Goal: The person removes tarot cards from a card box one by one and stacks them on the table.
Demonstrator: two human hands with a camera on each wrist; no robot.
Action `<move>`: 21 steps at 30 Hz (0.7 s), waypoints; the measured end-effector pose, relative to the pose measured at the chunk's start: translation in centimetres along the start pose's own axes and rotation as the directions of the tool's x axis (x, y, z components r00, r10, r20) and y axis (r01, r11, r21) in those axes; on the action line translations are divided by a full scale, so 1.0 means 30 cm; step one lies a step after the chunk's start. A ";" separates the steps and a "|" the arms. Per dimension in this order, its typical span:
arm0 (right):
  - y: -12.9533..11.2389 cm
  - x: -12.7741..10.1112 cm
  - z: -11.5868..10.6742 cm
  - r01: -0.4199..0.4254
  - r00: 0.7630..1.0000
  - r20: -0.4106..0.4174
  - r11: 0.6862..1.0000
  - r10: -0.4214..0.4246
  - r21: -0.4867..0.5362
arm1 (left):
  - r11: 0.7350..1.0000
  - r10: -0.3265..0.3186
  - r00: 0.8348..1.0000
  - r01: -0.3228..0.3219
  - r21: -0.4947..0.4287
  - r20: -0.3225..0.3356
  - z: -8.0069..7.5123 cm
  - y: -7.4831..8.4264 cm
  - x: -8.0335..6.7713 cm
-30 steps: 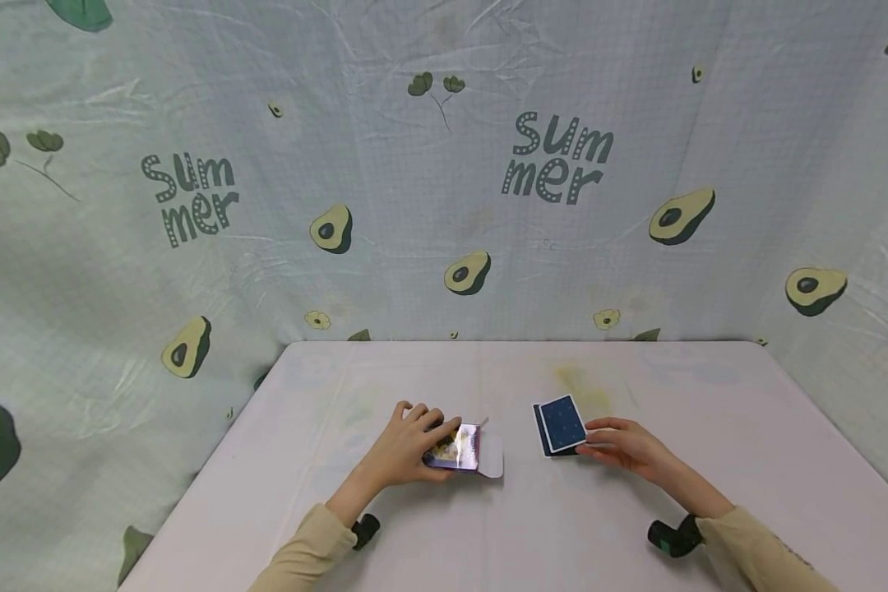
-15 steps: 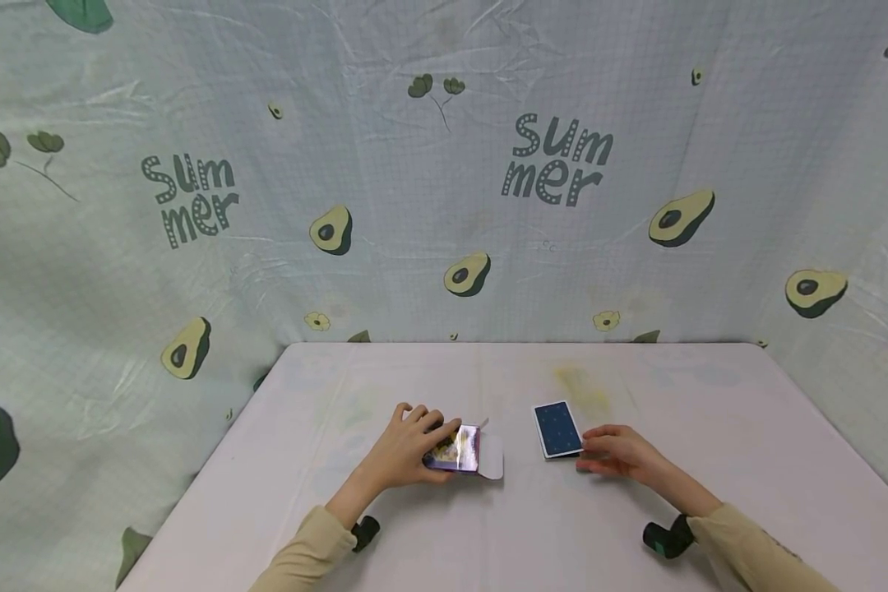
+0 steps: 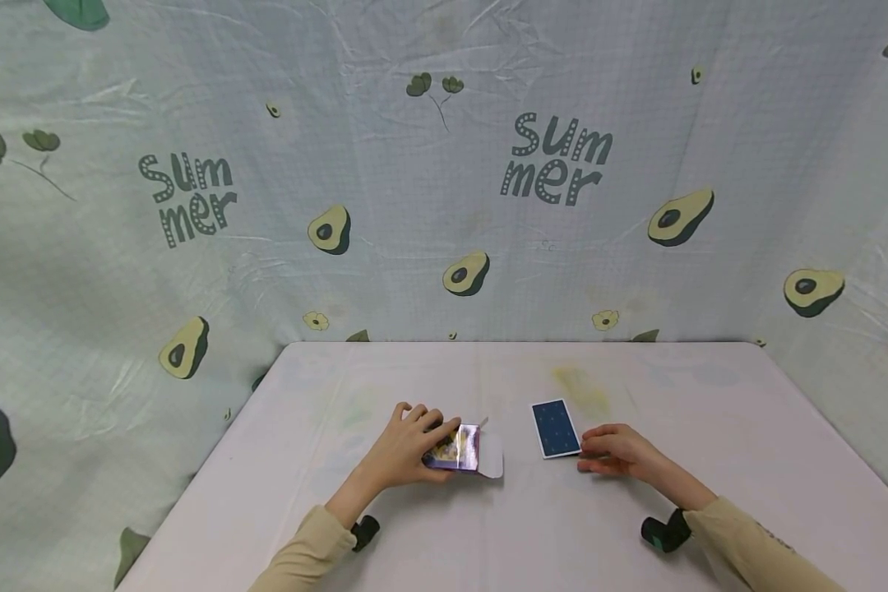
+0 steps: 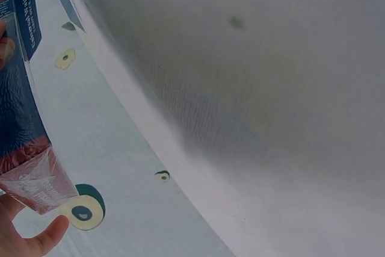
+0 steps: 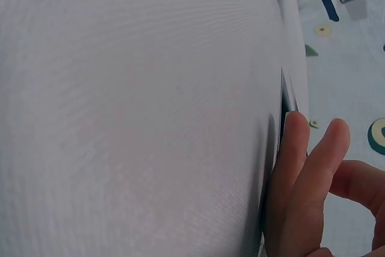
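Observation:
My left hand point(image 3: 409, 448) grips a small shiny card box point(image 3: 459, 449), fingers over its far side and thumb at its near side. The box's white flap point(image 3: 492, 457) stands open to the right. In the left wrist view, the box point(image 4: 21, 103) shows a dark blue printed face and a clear plastic end. A blue-backed playing card point(image 3: 557, 429) lies face down to the right of the box, any cards beneath it hidden. My right hand point(image 3: 622, 452) rests at its right edge; in the right wrist view its extended fingers point(image 5: 301, 179) lie along the thin card edge point(image 5: 286, 97).
The white-covered table point(image 3: 518, 534) reaches back to a hanging cloth point(image 3: 385, 164) printed with avocados and lettering. More cloth hangs at the left and right. Each wrist wears a black camera point(image 3: 666, 533).
The top card, askew over another at first, has slid left and lines up with it now. My right hand has shifted slightly left. My left hand and the box stay still.

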State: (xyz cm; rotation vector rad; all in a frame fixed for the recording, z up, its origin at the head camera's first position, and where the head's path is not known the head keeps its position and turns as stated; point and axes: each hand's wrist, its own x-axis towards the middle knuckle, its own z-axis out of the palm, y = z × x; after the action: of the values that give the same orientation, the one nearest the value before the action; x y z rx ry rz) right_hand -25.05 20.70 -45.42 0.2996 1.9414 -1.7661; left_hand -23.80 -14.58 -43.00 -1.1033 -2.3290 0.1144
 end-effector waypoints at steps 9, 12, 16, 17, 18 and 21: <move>-0.009 -0.002 0.002 -0.021 1.000 -0.024 0.999 0.020 -0.044 | 1.000 0.000 1.000 0.000 -0.006 0.002 0.000 0.003 0.003; -0.016 -0.007 0.003 -0.019 1.000 -0.013 0.998 0.018 -0.055 | 1.000 0.000 1.000 0.000 -0.007 -0.002 0.000 0.004 0.005; -0.021 -0.013 -0.001 -0.010 1.000 0.000 0.998 0.010 -0.065 | 1.000 0.009 1.000 -0.009 -0.001 -0.022 -0.001 0.004 0.005; -0.021 -0.015 -0.002 -0.009 1.000 -0.001 0.998 0.009 -0.067 | 1.000 0.012 1.000 -0.012 0.001 -0.027 0.000 0.004 0.004; -0.021 -0.016 -0.003 -0.009 1.000 -0.004 0.997 0.009 -0.071 | 1.000 0.013 0.999 -0.013 0.003 -0.030 0.000 0.004 0.004; -0.020 -0.015 -0.005 -0.014 1.000 -0.011 0.997 0.013 -0.074 | 1.000 0.011 0.999 -0.011 0.005 -0.032 0.000 0.003 0.003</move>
State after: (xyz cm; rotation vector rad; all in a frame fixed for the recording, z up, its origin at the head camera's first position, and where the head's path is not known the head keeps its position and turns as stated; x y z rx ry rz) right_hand -24.97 20.85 -44.67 0.2963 2.0027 -1.6833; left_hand -23.79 -14.45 -43.00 -1.1080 -2.2939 0.1055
